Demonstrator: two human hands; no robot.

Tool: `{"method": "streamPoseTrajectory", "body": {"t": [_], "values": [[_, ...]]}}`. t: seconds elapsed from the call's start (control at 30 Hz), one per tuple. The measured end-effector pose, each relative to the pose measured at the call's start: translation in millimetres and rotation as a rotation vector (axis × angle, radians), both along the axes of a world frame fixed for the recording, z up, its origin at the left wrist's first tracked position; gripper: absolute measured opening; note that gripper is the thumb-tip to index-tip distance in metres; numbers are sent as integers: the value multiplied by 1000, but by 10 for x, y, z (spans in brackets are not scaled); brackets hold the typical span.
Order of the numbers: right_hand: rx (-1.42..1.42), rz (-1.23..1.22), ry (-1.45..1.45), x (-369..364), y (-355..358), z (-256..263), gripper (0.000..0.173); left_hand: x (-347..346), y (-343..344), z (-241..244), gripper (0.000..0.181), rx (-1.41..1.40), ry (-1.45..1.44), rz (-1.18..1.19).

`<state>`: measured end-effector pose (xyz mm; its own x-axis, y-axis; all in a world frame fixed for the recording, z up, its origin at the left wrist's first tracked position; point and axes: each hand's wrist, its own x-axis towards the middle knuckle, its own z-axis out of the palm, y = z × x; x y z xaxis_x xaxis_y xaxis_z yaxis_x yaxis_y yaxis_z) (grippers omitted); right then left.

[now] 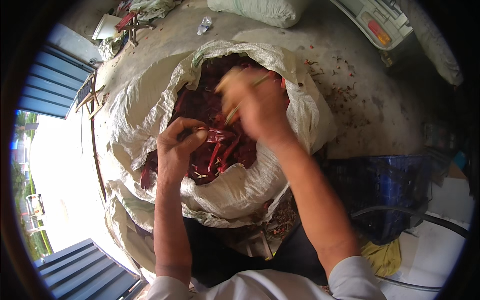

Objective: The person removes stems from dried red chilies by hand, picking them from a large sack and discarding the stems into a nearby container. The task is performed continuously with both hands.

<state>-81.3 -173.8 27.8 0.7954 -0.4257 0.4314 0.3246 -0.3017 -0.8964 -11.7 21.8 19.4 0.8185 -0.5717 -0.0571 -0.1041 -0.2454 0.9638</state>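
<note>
An open woven plastic sack [228, 197] full of dried red chili peppers [243, 153] stands before me, its rim rolled outward. My left hand [183, 137] is over the left part of the opening, pinching a dried red chili [219, 135] between thumb and forefinger. Just beyond it and to the right, my right hand [251, 101] is above the peppers, heavily blurred. A thin tan object [233, 113] juts from its fingers; the blur hides whether it is a stem or a tool.
Stem scraps [337, 84] litter the concrete floor on the right. A dark blue plastic crate [390, 187] and a black hose [416, 214] are at my right. A stuffed sack [262, 11], a plastic bottle [204, 25] and a vehicle's tail light [378, 33] are farther off.
</note>
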Motion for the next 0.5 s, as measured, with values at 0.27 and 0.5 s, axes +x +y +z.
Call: {"method": "streamPoseTrajectory", "body": {"t": [0.27,0.5], "values": [[-125,63,289,13,152,-163,36,61,-52,-102,15,-328,122,188],[-857,36,663,19,402,-643,10,252,69,-45,15,-335,181,167]]}}
